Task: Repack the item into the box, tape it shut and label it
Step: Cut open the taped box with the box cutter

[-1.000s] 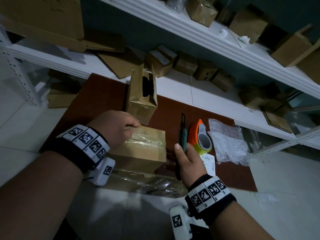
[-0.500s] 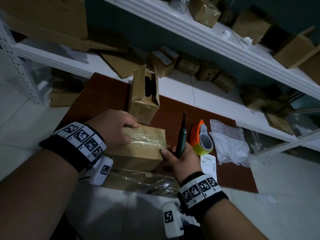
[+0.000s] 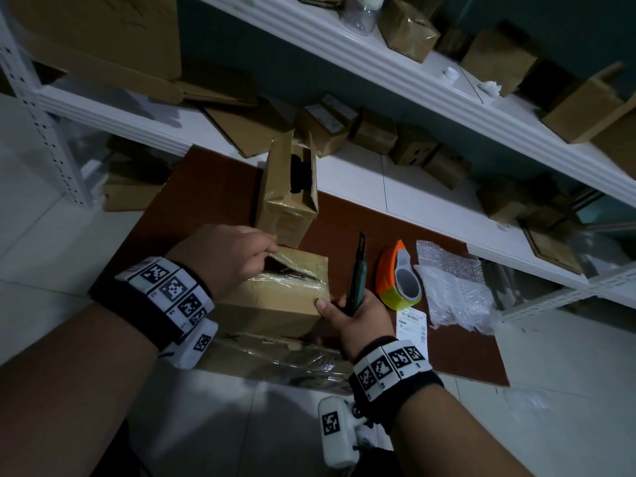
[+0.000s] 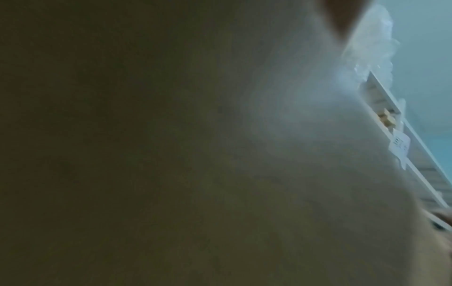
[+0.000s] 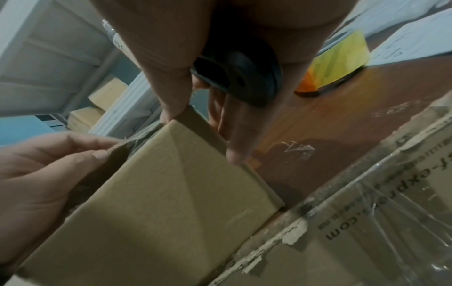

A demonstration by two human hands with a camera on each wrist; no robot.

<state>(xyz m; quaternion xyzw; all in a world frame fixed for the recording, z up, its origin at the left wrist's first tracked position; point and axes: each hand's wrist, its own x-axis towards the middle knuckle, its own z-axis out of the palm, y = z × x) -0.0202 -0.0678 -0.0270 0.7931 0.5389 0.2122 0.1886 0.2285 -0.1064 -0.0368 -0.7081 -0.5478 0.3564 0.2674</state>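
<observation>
A small taped cardboard box [image 3: 275, 304] lies on the brown board [image 3: 213, 197]. My left hand [image 3: 234, 256] pinches its far top flap [image 3: 303, 261] and lifts it, so a dark gap shows; the right wrist view shows those fingers [image 5: 80, 151] on the flap edge. My right hand [image 3: 351, 315] grips a dark green utility knife [image 3: 358, 277], blade pointing away, while its thumb [image 5: 171, 100] and a finger press the box's right corner [image 5: 181, 123]. The left wrist view is filled by blurred cardboard [image 4: 171, 154].
A second open box [image 3: 287, 191] with a dark item inside stands just behind. An orange tape dispenser [image 3: 399, 277], a white label [image 3: 411, 321] and bubble wrap [image 3: 454, 287] lie to the right. Flattened taped cardboard [image 3: 275, 359] lies in front. Shelves [image 3: 413, 98] hold several boxes.
My right hand moved left with the knife to the box's corner. My left hand has pulled the top flap up, opening a gap in the seam.
</observation>
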